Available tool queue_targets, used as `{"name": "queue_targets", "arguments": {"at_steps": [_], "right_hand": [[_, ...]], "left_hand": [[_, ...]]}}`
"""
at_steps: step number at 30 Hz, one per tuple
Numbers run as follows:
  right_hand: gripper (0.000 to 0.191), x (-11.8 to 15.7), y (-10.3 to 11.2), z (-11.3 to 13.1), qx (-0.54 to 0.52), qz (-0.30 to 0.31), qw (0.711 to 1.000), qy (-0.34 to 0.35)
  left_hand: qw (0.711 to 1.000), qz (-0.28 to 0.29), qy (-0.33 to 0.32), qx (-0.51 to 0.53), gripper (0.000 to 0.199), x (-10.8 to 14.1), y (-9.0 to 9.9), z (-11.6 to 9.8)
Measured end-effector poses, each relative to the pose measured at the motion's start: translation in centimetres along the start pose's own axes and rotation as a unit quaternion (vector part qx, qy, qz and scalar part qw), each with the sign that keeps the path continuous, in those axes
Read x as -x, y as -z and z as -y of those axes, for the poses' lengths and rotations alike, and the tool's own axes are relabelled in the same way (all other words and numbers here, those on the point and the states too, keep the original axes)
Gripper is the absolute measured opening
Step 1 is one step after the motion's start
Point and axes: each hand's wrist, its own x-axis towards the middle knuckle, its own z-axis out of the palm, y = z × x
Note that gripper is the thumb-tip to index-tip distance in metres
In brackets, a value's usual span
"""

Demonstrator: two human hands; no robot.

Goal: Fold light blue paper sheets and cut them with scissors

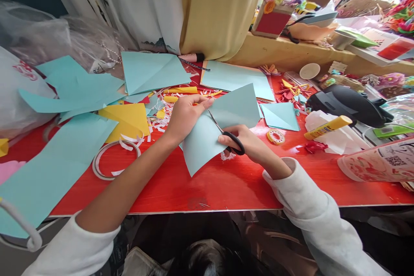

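Note:
My left hand (188,114) pinches the upper left edge of a light blue sheet of paper (207,142), held up over the red table. In my right hand (247,140) is a pair of black-handled scissors (237,144), fingers through the loops. The blades lie in a cut in the sheet and point up and left toward my left thumb. A flap of the paper stands out to the right above the blades. Part of the sheet is hidden behind my hands.
Blue sheets (155,71) and a yellow paper (127,120) lie around shredded scraps. A tape roll (97,161) is at left, a small roll (276,136) at right. Beyond are a glue stick (328,127), a black device (347,103) and a pink cup (378,159). The red table's (200,198) front edge is near me.

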Motion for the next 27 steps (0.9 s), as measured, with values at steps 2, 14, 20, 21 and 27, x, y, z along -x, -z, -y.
{"name": "queue_targets", "arguments": {"at_steps": [2,14,20,21,27], "right_hand": [[0.046,-0.01,-0.14,0.03,-0.007,-0.007,1.000,-0.006],[0.046,0.07,-0.47,-0.16,-0.042,-0.042,0.998,0.007],[0.048,0.15,-0.61,0.02,-0.056,-0.064,0.996,0.001],[0.048,0.14,-0.61,0.04,-0.057,-0.068,0.996,-0.001],[0.050,-0.06,-0.57,-0.19,-0.048,-0.083,0.995,-0.003]], "left_hand": [[1.000,0.005,0.012,0.009,0.026,0.04,0.06,-0.01],[1.000,0.012,0.024,0.009,0.030,-0.54,0.66,0.69],[1.000,0.022,0.017,-0.002,0.028,-0.57,0.76,0.60],[1.000,0.024,0.013,-0.005,0.027,-0.51,0.73,0.48],[0.999,0.029,0.001,-0.022,0.024,-0.33,0.56,0.41]]}}
